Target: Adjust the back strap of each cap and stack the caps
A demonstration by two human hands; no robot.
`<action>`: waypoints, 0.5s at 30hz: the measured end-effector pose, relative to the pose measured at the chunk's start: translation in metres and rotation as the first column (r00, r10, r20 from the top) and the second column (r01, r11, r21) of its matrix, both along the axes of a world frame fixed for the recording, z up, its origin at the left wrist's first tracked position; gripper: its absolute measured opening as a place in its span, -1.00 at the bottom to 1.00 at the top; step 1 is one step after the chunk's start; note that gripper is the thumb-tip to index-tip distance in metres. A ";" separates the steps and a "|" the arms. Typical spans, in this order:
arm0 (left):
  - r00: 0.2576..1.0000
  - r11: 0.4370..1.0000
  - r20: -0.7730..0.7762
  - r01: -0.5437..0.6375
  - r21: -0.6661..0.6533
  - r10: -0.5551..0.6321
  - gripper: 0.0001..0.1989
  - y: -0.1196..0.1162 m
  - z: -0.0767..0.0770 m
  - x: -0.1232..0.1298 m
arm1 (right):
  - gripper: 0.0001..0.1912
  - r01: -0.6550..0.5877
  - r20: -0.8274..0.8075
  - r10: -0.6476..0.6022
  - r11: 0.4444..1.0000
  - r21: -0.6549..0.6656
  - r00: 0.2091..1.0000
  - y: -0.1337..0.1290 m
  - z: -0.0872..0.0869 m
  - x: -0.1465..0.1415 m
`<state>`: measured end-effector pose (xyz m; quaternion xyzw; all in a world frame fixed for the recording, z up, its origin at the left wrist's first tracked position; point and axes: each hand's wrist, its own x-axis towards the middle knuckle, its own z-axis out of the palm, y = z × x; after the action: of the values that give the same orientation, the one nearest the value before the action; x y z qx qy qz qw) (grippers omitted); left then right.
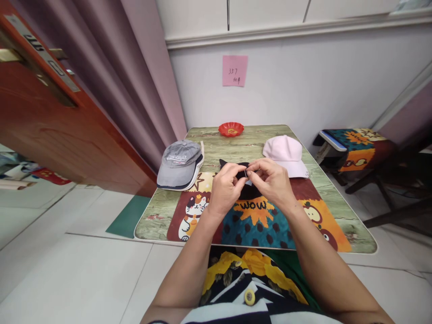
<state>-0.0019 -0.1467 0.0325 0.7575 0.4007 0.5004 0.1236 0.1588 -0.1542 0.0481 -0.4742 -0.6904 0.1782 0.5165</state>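
Note:
Both my hands meet above the middle of the table, fingertips almost touching. My left hand [227, 185] is closed in a pinch, thumb against index finger. My right hand [270, 179] pinches from the other side. Between the fingertips shows a tiny thin, shiny bit, too small to name. Just beneath lies a black cloth item [249, 193] with a pointed corner at its left and a small white patch; my hands cover most of it, so its kind is unclear. Stacked caps with a grey cap [178, 163] on top sit to the left. A pink cap [284, 153] rests to the right.
A red scalloped dish [231, 129] stands at the back of the wood-patterned table [209, 148]. A printed mat [232, 227] lies under my hands. A wooden door [77, 130] and curtain are at left; a stool [357, 144] and dark chair stand at right.

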 end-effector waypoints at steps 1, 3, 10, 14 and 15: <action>1.000 1.000 -0.001 0.004 0.001 -0.004 -0.77 0.000 0.000 0.000 | -0.92 0.012 -0.002 -0.012 1.000 -0.003 1.000 0.000 0.000 -0.001; 1.000 1.000 -0.002 0.010 -0.001 -0.010 -0.76 0.000 0.000 -0.002 | -0.93 0.033 -0.026 -0.033 0.999 -0.024 0.999 -0.001 -0.001 -0.003; 0.998 0.999 -0.049 0.048 -0.026 -0.049 -0.77 0.000 0.002 -0.007 | -0.93 -0.040 -0.056 0.036 0.997 -0.072 0.998 0.002 -0.006 -0.001; 0.993 0.997 -0.085 0.080 -0.018 -0.081 -0.74 0.001 0.001 -0.010 | -0.88 -0.092 -0.077 0.083 0.987 -0.129 0.994 0.005 -0.009 0.004; 0.992 0.996 -0.083 0.092 -0.020 -0.093 -0.74 0.002 0.001 -0.011 | -0.86 -0.114 -0.097 0.100 0.983 -0.143 0.990 0.006 -0.010 0.006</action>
<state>-0.0126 -0.1448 0.0335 0.7946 0.3740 0.4586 0.1359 0.1644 -0.1479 0.0381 -0.4651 -0.6760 0.2775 0.4997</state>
